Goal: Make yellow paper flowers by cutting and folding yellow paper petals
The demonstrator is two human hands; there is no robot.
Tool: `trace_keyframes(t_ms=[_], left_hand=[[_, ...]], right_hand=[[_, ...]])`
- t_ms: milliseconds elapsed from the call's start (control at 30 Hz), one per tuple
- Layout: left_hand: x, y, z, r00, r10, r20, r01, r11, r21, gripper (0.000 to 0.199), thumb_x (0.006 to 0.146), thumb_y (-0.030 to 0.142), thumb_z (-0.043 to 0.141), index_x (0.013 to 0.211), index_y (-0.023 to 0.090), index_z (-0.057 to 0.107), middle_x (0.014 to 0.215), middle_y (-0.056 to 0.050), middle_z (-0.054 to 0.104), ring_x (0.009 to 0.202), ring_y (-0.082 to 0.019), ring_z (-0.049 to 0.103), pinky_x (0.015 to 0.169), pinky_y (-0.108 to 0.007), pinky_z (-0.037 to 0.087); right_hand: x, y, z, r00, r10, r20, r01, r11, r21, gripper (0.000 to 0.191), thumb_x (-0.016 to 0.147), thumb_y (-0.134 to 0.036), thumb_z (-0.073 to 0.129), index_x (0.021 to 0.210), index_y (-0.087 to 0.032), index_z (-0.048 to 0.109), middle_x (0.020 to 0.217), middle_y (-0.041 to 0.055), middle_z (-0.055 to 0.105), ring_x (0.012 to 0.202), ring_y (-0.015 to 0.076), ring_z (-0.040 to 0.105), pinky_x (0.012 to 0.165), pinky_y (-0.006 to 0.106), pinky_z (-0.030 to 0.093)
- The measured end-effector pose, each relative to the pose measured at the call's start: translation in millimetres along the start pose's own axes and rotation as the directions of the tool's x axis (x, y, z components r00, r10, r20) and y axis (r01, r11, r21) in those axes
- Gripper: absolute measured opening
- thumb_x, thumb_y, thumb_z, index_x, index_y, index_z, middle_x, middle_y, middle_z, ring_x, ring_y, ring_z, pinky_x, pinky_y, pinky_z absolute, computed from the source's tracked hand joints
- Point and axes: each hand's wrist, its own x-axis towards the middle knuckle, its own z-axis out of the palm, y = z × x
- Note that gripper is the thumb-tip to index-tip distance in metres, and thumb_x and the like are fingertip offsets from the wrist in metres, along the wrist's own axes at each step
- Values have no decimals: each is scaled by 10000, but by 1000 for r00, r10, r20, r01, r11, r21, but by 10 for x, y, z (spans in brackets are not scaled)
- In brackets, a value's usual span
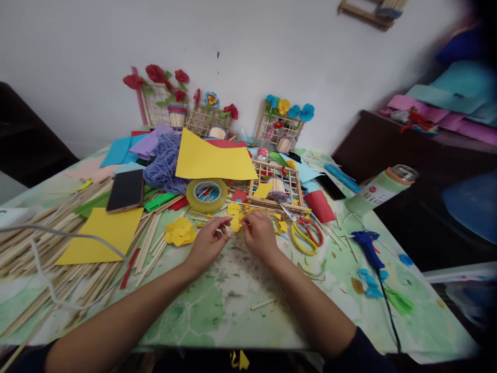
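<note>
A small yellow paper petal piece (pixel 235 224) is between my two hands at the middle of the table. My right hand (pixel 259 233) pinches its right edge with closed fingertips. Just left of it, my left hand (pixel 209 241) is half curled, with thumb and fingers apart and nothing visible in them. A finished-looking yellow paper flower (pixel 180 231) lies beside my left hand. Yellow scraps (pixel 281 226) are scattered beyond my right hand, near scissors (pixel 306 235) with red and yellow handles.
A tape roll (pixel 207 196), yellow sheet (pixel 215 158), purple yarn (pixel 165 158) and small bamboo lattice (pixel 276 181) lie beyond my hands. Bamboo sticks (pixel 77 282), a phone (pixel 126 190) and a cable (pixel 70 233) are left. A glue gun (pixel 367 246) and bottle (pixel 380 191) are right.
</note>
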Motion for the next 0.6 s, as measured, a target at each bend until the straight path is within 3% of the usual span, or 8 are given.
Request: trace_keyframes(t_ms=[100, 167, 367, 467, 600], left_hand=[[24, -78, 12, 998, 27, 64, -30, 998, 48, 373, 799, 288, 560, 1159, 192, 582, 1083, -85, 602, 757, -133, 585, 664, -267, 502], [34, -93, -2, 993, 60, 100, -70, 992, 103, 330, 813, 300, 552, 1122, 200, 612, 1059, -76, 631, 763, -141, 598, 715, -287, 499], [21, 9, -43, 982, 105, 158, -139, 966, 218, 188, 808, 356, 585, 841, 197, 680, 819, -36, 682, 779, -172, 601, 764, -290, 456], [16, 34, -30, 981, 59, 183, -97, 973, 209, 230, 817, 387, 555, 762, 190, 660, 753, -28, 661, 732, -169, 586, 710, -272, 444], [32, 12, 2, 986, -86, 146, 71, 992, 105, 322, 808, 462, 510, 718, 171, 615, 668, -17, 604, 634, -162, 542, 585, -247, 416]], right_hand=[[-33, 22, 62, 995, -95, 9, 95, 995, 2, 158, 829, -147, 452, 751, -173, 587, 760, 65, 573, 775, 196, 467, 721, 316, 363], [-65, 8, 72, 992, -127, 8, 127, 991, 34, 164, 834, -161, 447, 752, -175, 588, 759, 64, 575, 767, 194, 464, 714, 318, 363], [-200, -29, 73, 999, -34, -23, 39, 955, 294, 101, 774, -184, 494, 694, -183, 556, 685, 35, 548, 713, 174, 484, 676, 303, 380], [-227, -15, 89, 1000, 3, 6, -6, 916, 401, 143, 798, -236, 492, 677, -189, 552, 670, 25, 548, 693, 163, 494, 660, 293, 384], [-235, -16, 103, 1000, -2, 24, -9, 899, 437, 156, 799, -311, 514, 712, -191, 560, 701, 28, 569, 713, 163, 510, 673, 290, 394]])
